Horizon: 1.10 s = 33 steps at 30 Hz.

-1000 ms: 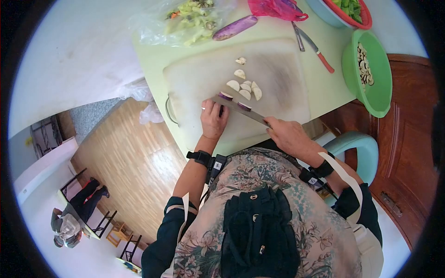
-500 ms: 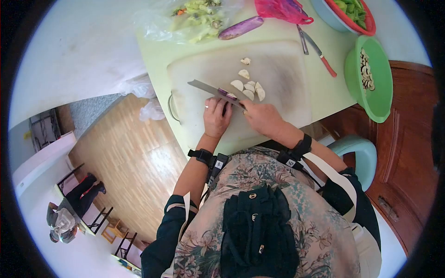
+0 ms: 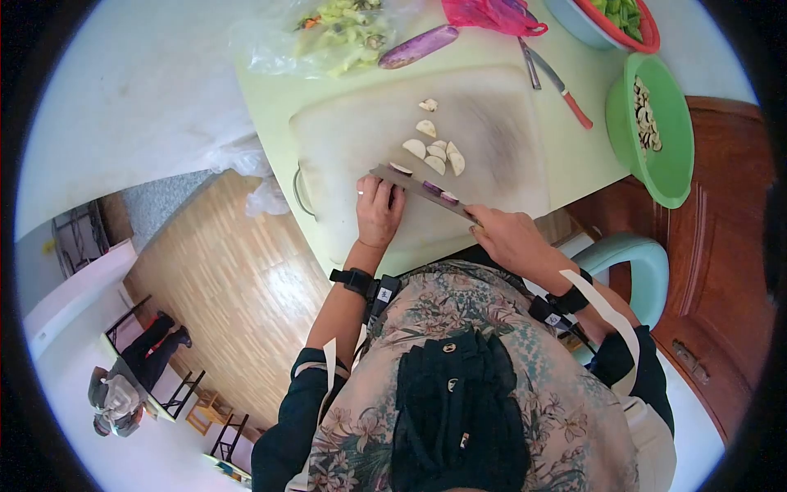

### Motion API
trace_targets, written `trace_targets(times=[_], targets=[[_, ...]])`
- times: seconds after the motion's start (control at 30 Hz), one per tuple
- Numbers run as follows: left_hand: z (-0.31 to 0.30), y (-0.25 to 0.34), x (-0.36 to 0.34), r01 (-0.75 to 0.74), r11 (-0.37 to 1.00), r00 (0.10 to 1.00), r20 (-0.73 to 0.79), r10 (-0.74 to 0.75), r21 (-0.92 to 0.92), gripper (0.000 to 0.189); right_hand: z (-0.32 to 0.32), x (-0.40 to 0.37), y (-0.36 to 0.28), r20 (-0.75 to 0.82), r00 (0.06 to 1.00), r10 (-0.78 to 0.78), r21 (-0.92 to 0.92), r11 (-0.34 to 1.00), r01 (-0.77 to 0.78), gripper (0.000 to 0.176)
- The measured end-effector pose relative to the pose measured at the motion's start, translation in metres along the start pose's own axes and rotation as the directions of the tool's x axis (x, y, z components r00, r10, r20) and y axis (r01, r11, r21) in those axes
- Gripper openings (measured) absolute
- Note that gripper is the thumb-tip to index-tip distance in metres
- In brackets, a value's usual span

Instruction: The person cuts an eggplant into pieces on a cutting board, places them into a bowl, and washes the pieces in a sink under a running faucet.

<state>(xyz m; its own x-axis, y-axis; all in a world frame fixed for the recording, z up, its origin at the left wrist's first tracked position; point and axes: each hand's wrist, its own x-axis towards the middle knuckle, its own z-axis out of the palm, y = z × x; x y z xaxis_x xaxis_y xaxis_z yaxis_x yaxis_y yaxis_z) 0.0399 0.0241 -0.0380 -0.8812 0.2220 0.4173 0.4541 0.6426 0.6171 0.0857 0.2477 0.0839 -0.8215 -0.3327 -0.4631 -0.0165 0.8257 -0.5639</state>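
Observation:
My right hand (image 3: 512,239) grips the handle of a kitchen knife (image 3: 428,195), its blade slanting up and left across the white cutting board (image 3: 344,139). At the blade's tip my left hand (image 3: 380,211) has its fingers curled down on an eggplant piece, mostly hidden beneath them. One cut eggplant slice (image 3: 401,169) lies just beyond the tip, and two purple-skinned bits rest against the blade farther right. Several pale eggplant slices (image 3: 436,164) are gathered past the knife, with two more farther back.
A whole eggplant (image 3: 419,47) lies behind the board, beside a clear bag of vegetable scraps (image 3: 340,37) and a pink bag (image 3: 492,16). On the right are a red-handled knife (image 3: 577,110), a green basin (image 3: 676,156) with slices, and a red basin (image 3: 652,37). A person (image 3: 123,389) is far left.
My right hand has moved right and slightly down, drawing the knife the same way. The blade's tip is now by my left fingertips. The eggplant slices by the blade have shifted apart.

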Motion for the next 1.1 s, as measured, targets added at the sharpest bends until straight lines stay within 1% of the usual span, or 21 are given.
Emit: trace_targets(times=[0.07, 0.17, 0.23, 0.27, 0.33, 0.37, 0.43, 0.47, 0.53, 0.57, 0.63, 0.67, 0.73, 0.77, 0.83, 0.87, 0.93, 1.07, 1.1], targets=[[0.001, -0.001, -0.002, 0.002, 1.0, 1.0, 0.003, -0.002, -0.013, 0.024, 0.001, -0.001, 0.0, 0.024, 0.999, 0.023, -0.015, 1.0, -0.022, 0.028], [0.001, -0.001, -0.002, 0.016, 1.0, 1.0, 0.025, -0.016, 0.013, 0.025, 0.0, -0.001, 0.0, 0.046, 0.998, 0.039, -0.02, 0.999, -0.038, 0.028], [-0.001, 0.003, 0.003, -0.024, 1.0, 1.0, -0.016, 0.024, 0.02, 0.021, 0.002, 0.002, 0.003, 0.043, 0.998, 0.041, -0.05, 0.998, -0.039, 0.029], [-0.001, 0.001, 0.003, -0.02, 1.0, 1.0, -0.018, 0.021, 0.022, 0.021, 0.004, 0.003, 0.005, 0.047, 0.998, 0.038, -0.051, 0.998, -0.036, 0.029], [-0.001, -0.001, 0.001, -0.027, 1.0, 0.999, -0.019, 0.028, 0.01, 0.022, 0.006, 0.005, 0.009, -0.047, 0.996, -0.074, -0.017, 0.997, 0.074, 0.022], [0.0, -0.001, 0.001, -0.025, 1.0, 0.999, -0.021, 0.026, 0.01, 0.022, 0.005, 0.008, 0.007, -0.045, 0.996, -0.075, -0.02, 0.997, 0.075, 0.022], [-0.001, 0.002, 0.004, -0.027, 1.0, 0.999, -0.032, 0.028, 0.005, 0.025, 0.002, 0.02, -0.001, 0.029, 1.0, -0.011, 0.062, 0.998, 0.009, 0.028], [0.0, 0.002, 0.003, -0.029, 1.0, 0.999, -0.034, 0.029, 0.005, 0.025, 0.01, 0.031, 0.0, 0.027, 1.0, -0.011, 0.06, 0.998, 0.009, 0.028], [0.001, 0.001, 0.002, 0.004, 1.0, 0.999, -0.036, -0.005, -0.011, 0.028, 0.03, 0.055, 0.004, -0.085, 0.993, -0.08, 0.054, 0.995, 0.085, 0.027], [0.001, 0.0, 0.001, -0.003, 1.0, 0.999, -0.035, 0.002, -0.004, 0.028, 0.034, 0.059, 0.001, -0.092, 0.992, -0.085, 0.059, 0.994, 0.091, 0.027], [0.0, 0.0, 0.001, -0.013, 1.0, 1.0, -0.028, 0.013, 0.007, 0.03, 0.035, 0.063, -0.004, -0.146, 0.982, -0.117, -0.01, 0.993, 0.116, 0.021], [-0.001, 0.001, -0.001, -0.015, 1.0, 0.999, -0.029, 0.016, 0.006, 0.03, 0.035, 0.063, -0.003, -0.149, 0.982, -0.117, -0.011, 0.993, 0.116, 0.021], [-0.005, 0.007, 0.002, -0.047, 0.996, 0.999, 0.014, 0.046, 0.079, 0.033, 0.034, 0.064, 0.002, -0.137, 0.989, -0.059, 0.034, 0.997, 0.064, 0.03], [-0.009, 0.009, 0.002, -0.048, 0.996, 0.999, 0.014, 0.047, 0.08, 0.033, 0.033, 0.064, 0.005, -0.137, 0.989, -0.06, 0.035, 0.997, 0.066, 0.03], [-0.016, 0.012, 0.001, -0.055, 0.987, 0.995, 0.086, 0.042, 0.148, 0.037, 0.031, 0.061, 0.013, -0.148, 0.989, 0.021, 0.064, 0.998, -0.011, 0.031], [-0.016, 0.009, 0.0, -0.055, 0.987, 0.995, 0.087, 0.042, 0.149, 0.037, 0.028, 0.058, 0.016, -0.147, 0.989, 0.02, 0.065, 0.998, -0.011, 0.031], [-0.011, 0.004, 0.001, -0.046, 0.996, 0.996, 0.078, 0.04, 0.079, 0.041, 0.019, 0.051, 0.022, -0.258, 0.964, 0.06, 0.127, 0.992, -0.028, 0.027], [0.005, 0.007, 0.015, -0.056, 0.998, 0.996, 0.072, 0.053, 0.039, 0.041, 0.002, 0.039, 0.027, -0.243, 0.968, 0.056, 0.066, 0.997, -0.041, 0.026], [0.01, 0.008, 0.019, -0.059, 0.998, 0.997, 0.059, 0.057, 0.027, 0.041, 0.0, 0.035, 0.026, -0.217, 0.975, 0.037, 0.042, 0.999, -0.029, 0.028]])
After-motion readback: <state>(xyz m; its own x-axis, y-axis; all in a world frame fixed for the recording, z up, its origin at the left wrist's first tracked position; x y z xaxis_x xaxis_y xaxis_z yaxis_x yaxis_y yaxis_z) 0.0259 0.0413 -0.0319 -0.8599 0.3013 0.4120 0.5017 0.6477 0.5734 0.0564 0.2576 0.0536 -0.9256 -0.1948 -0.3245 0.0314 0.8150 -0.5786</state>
